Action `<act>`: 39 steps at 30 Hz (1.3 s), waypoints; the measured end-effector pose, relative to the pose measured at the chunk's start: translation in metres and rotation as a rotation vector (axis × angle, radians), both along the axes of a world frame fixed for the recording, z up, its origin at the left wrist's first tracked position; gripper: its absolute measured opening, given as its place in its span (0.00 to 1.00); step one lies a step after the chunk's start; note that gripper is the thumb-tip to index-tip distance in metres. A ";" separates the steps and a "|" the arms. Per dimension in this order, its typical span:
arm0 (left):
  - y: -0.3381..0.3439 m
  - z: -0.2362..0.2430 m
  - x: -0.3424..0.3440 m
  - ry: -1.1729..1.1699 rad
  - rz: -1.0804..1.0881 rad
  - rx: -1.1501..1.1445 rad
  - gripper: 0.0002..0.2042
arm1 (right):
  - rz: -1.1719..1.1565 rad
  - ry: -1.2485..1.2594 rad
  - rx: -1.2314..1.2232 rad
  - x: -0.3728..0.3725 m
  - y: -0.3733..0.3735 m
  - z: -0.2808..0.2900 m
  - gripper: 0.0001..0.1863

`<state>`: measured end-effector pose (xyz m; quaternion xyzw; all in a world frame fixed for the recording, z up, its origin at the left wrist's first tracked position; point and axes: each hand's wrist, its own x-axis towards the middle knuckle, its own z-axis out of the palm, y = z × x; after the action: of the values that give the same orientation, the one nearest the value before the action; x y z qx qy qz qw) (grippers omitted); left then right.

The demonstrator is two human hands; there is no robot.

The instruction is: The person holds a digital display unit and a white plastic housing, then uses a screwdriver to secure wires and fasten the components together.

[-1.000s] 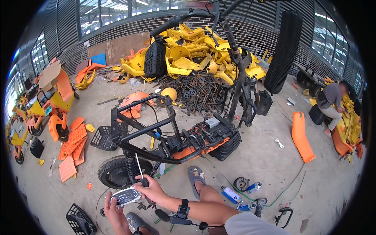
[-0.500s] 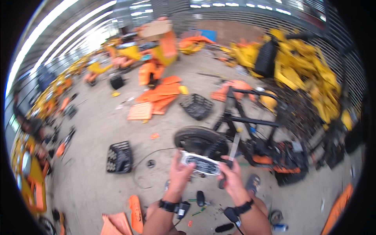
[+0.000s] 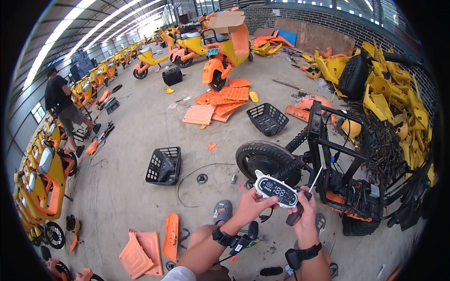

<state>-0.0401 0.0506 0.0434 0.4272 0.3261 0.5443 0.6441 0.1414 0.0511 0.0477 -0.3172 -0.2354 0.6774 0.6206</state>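
Display unit (image 3: 277, 189), an oval panel with a pale rim and lit digits, is held above the floor (image 3: 126, 117), just in front of the rear wheel (image 3: 248, 161) of a stripped black frame (image 3: 315, 122). The left hand (image 3: 251, 206) is partly closed on it, thumb on the lower edge; half a second ago it gripped the left end, which now juts clear. The right hand (image 3: 304, 213) is curled round a screwdriver (image 3: 295, 216), its shaft pointing up, and its fingers meet the unit's right end. Left of the wheel sits a black basket (image 3: 176, 164); a second basket (image 3: 269, 126) lies beyond the wheel, near orange panels (image 3: 227, 100). Yellow parts (image 3: 379, 107) are heaped at the floor's right edge. Since a second ago the view has swung left, bringing in a standing person (image 3: 60, 98) by bikes along the floor's left edge.
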 end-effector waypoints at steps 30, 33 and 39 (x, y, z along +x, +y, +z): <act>-0.007 -0.010 0.015 -0.105 -0.043 -0.296 0.12 | -0.159 -0.189 0.061 0.009 0.003 0.004 0.19; -0.007 -0.008 0.015 -0.114 -0.081 -0.284 0.11 | -0.146 -0.149 0.006 0.010 0.005 0.004 0.18; -0.015 -0.002 0.019 0.041 -0.001 -0.161 0.06 | -0.061 -0.109 0.019 0.010 0.006 0.002 0.16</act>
<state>-0.0215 0.0360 0.0411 0.3851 0.3820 0.5071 0.6698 0.1514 0.0576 0.0493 -0.3547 -0.2656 0.6377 0.6301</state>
